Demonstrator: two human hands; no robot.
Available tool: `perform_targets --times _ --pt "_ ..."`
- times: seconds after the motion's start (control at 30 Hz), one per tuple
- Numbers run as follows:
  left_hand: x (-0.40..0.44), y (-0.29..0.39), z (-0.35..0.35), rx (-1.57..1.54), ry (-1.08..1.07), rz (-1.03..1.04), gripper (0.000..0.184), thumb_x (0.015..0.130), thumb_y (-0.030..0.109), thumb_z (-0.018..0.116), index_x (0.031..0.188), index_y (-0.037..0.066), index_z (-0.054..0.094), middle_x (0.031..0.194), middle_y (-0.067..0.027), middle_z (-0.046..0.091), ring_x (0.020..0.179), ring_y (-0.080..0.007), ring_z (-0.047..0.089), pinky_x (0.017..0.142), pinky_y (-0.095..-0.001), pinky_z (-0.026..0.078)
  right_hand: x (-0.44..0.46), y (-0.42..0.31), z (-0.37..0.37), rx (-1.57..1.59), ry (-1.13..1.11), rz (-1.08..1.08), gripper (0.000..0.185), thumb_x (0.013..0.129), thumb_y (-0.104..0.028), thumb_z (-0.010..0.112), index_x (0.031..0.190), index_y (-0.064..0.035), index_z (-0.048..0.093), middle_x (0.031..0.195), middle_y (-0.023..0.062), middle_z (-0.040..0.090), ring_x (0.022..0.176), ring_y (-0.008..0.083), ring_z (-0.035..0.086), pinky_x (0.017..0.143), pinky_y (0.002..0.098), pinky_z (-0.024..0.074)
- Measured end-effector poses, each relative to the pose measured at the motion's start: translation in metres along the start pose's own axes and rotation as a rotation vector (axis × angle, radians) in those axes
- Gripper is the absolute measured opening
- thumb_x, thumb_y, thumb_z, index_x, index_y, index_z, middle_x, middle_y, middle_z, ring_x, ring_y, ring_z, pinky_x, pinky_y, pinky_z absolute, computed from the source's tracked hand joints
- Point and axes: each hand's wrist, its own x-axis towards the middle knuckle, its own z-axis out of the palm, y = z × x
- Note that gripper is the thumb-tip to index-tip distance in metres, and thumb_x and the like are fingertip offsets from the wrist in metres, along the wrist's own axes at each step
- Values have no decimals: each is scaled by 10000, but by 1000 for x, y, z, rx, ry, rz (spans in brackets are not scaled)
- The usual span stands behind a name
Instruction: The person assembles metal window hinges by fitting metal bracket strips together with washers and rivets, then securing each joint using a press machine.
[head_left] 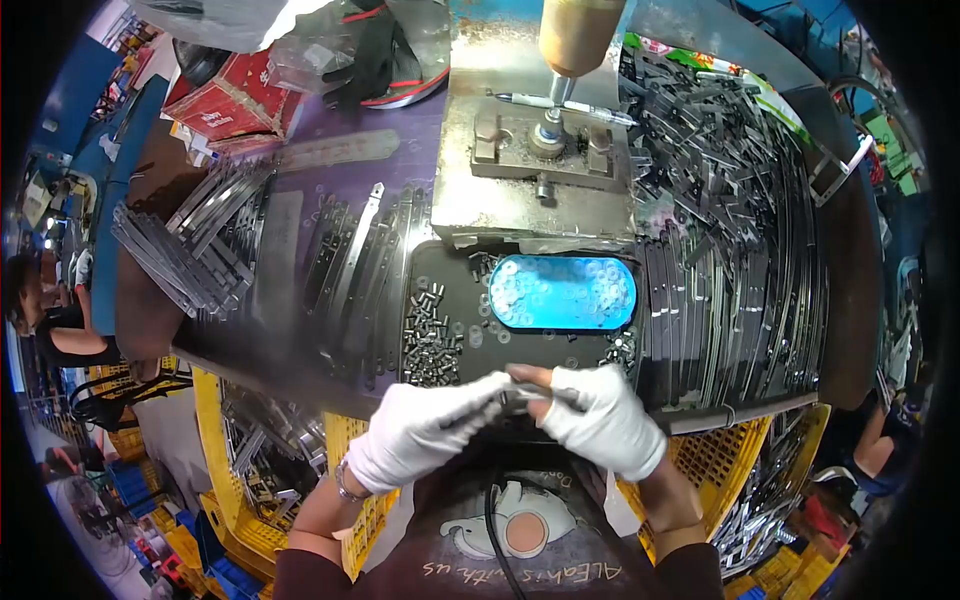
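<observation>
My left hand (430, 428), in a white glove, and my right hand (602, 415), in a white glove with bare fingertips, meet low in the middle of the view. Between them they pinch a small dark metal strip (520, 397), partly hidden by the fingers. Just beyond the hands lies a dark tray (480, 357) with small metal rivets (432, 340) on its left side. A blue oval dish (560, 292) holding pale round washers (608, 287) stands on this tray. More washers and rivets are scattered around the dish.
A metal press (540, 210) stands behind the dish, a pen (560, 107) across it. Metal strips lie left (350, 260) and right (720, 300), with a heap (700, 150) at back right. Yellow crates (215, 430) stand below the table edge. A person (70, 330) is at far left.
</observation>
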Motion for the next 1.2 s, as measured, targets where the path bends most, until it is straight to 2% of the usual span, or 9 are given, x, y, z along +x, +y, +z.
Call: perform_targets --times 0.03,0.1,0.13,0.2,0.37,0.7,0.9,1.03,1.2 --pt "1 -5 -1 -12 1 -12 315 802 122 674 1104 49 623 870 -132 681 666 -203 680 572 -259 531 7 16 -4 -292 261 -287 241 830 -86 587 1065 -77 637 690 112 642 534 146 602 540 263 481" --pt "7 3 -15 -402 6 -393 230 861 73 591 1078 4 622 837 -66 684 646 -70 616 571 -220 514 26 26 -15 -435 556 -177 132 787 -75 624 906 -77 682 768 70 663 649 167 633 586 285 487" --pt "13 5 -20 -516 18 -506 240 869 68 574 1099 9 614 826 -61 669 625 -66 589 553 -210 501 38 27 -19 -434 558 -182 132 787 -75 624 906 -77 682 768 70 663 649 167 633 586 285 487" --pt "28 6 -28 -683 -14 -633 273 888 63 537 1153 14 583 819 -61 638 594 -58 540 507 -193 459 58 28 -20 -1061 466 -253 95 780 -190 629 834 -113 644 769 37 603 681 186 597 603 310 463" --pt "42 -1 -21 -690 34 -580 297 887 123 559 1154 -8 561 734 -41 619 522 -57 535 466 -183 419 64 30 -19 -914 441 -222 132 776 -270 612 792 -139 597 766 37 550 711 204 574 630 340 444" --pt "61 -2 -3 -619 -38 -518 307 889 115 551 1183 34 577 779 -37 638 583 -40 521 522 -197 458 53 17 -28 -473 485 -106 92 790 -133 592 849 -72 627 829 90 625 747 244 618 663 319 480" --pt "67 16 -1 -539 -125 -480 315 877 100 556 1185 35 572 766 -35 637 550 -54 536 521 -209 468 49 11 -20 -156 513 -385 91 736 -86 685 824 -71 667 802 59 552 742 201 543 642 307 443" --pt "65 20 4 -380 -120 -378 315 861 75 586 1167 6 570 741 -44 639 541 -76 571 504 -223 478 42 9 -23 -309 542 -578 169 650 -20 737 796 -69 667 760 68 575 681 229 566 597 316 444" --pt "69 28 4 -300 -162 -346 281 860 76 594 1134 10 593 740 -43 643 531 -73 566 490 -218 474 35 13 -28 -405 614 -592 179 680 -122 752 842 -92 683 767 47 571 650 210 566 551 300 436"
